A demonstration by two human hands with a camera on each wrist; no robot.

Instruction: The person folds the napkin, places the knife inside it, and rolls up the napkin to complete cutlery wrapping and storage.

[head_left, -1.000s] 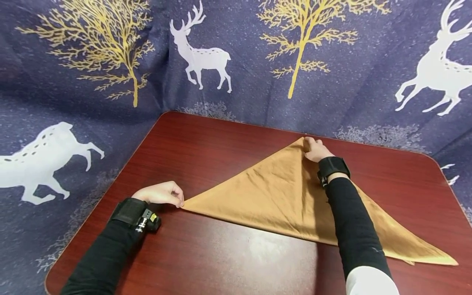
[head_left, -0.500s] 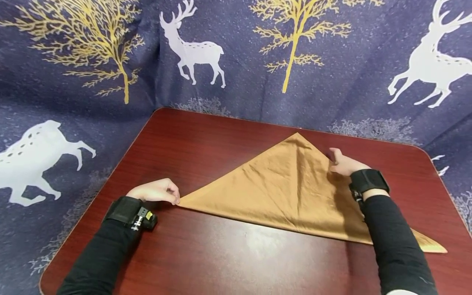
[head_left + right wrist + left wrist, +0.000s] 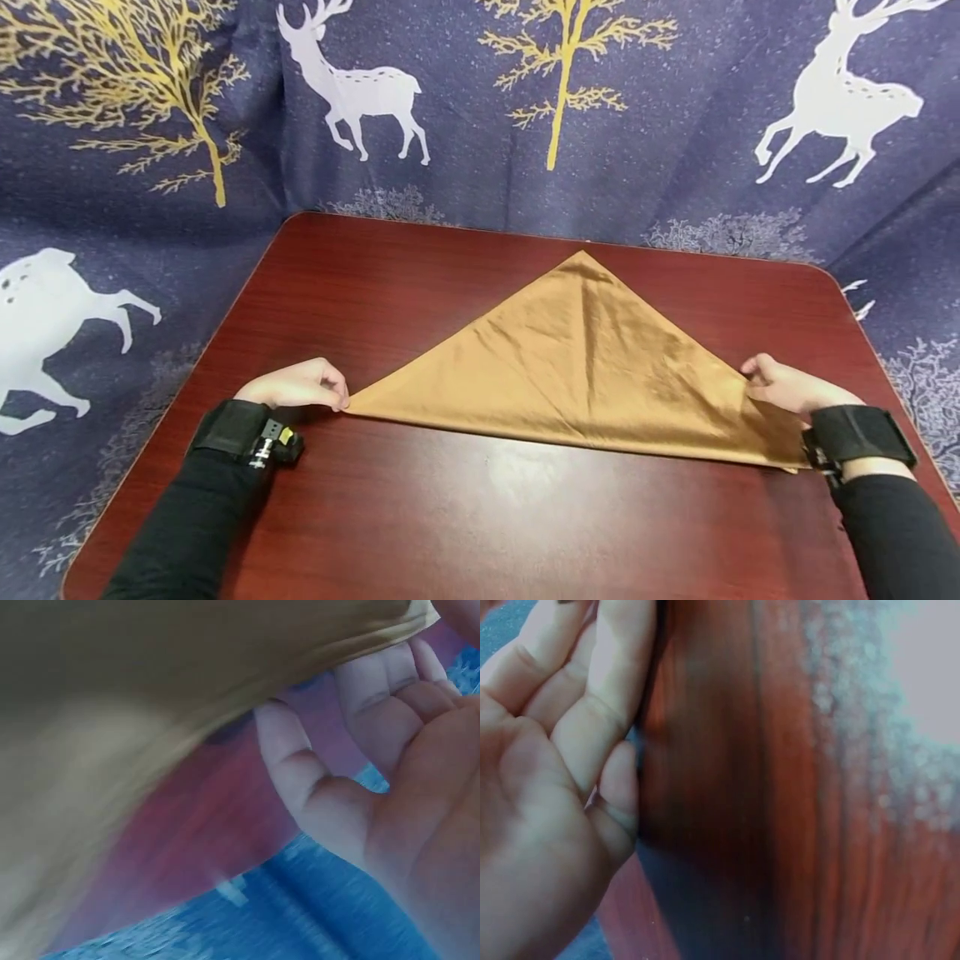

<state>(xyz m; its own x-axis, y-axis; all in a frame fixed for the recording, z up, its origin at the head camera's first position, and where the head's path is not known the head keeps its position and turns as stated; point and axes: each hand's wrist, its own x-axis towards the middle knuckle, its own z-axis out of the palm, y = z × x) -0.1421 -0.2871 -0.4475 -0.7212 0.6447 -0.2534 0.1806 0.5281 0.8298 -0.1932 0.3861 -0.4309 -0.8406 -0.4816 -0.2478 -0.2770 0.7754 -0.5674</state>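
A golden-brown satin cloth (image 3: pixel 525 367) lies on the table as a wide triangle, its peak toward the far edge and its long fold toward me. Its left corner is pinched between the thumb and fingers of my left hand (image 3: pixel 300 385). In the left wrist view the left hand (image 3: pixel 555 772) shows thumb and curled fingers, while the cloth is out of sight there. My right hand (image 3: pixel 798 387) is at the sloping right edge, near the right corner, which the wrist partly hides. In the right wrist view, loosely bent fingers of the right hand (image 3: pixel 375 772) reach the edge of the cloth (image 3: pixel 150 682).
The dark red table (image 3: pixel 450 517) has rounded corners. Behind it and at the left hangs a blue curtain (image 3: pixel 465 100) with white deer and yellow trees. Black straps with small cameras sit on both wrists.
My right hand has moved from the cloth's peak down along the right edge to near the right corner. The left hand keeps its pinch on the left corner. The head view has shifted somewhat.
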